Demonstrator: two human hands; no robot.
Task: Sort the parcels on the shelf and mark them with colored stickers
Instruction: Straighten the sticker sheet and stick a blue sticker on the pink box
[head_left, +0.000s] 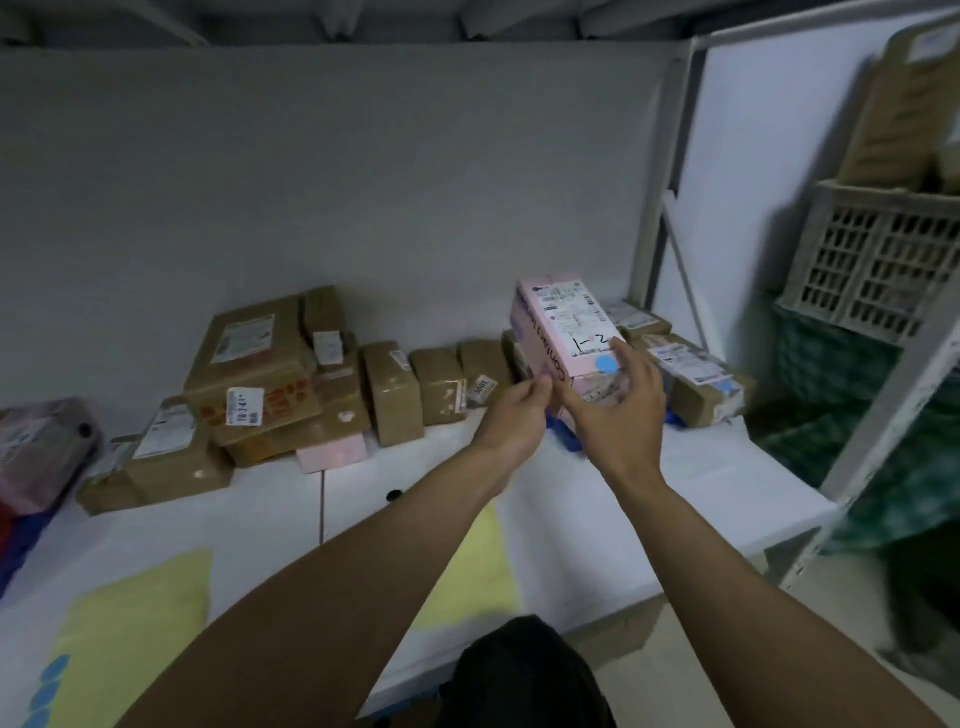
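A pink box (563, 325) stands tilted at the back right of the white shelf (727, 483). Its white label reads "1-2", with a round blue sticker (606, 364) at the label's lower edge. My right hand (621, 410) is spread just in front of the box, its index fingertip at the label near the sticker. My left hand (519, 415) hovers by the box's lower left corner, fingers loosely curled, with nothing visible in them. A yellow sticker sheet (135, 634) with blue stickers (52, 683) lies at the front left. Another yellow sheet (483, 566) lies partly under my left arm.
A stack of brown parcels (249, 374) stands at the back left, a row of small brown parcels (441, 387) in the middle, and more labelled parcels (696, 376) behind the pink box. A purple bag (41, 447) lies far left. A slatted crate (878, 265) stands beyond the shelf post (878, 415).
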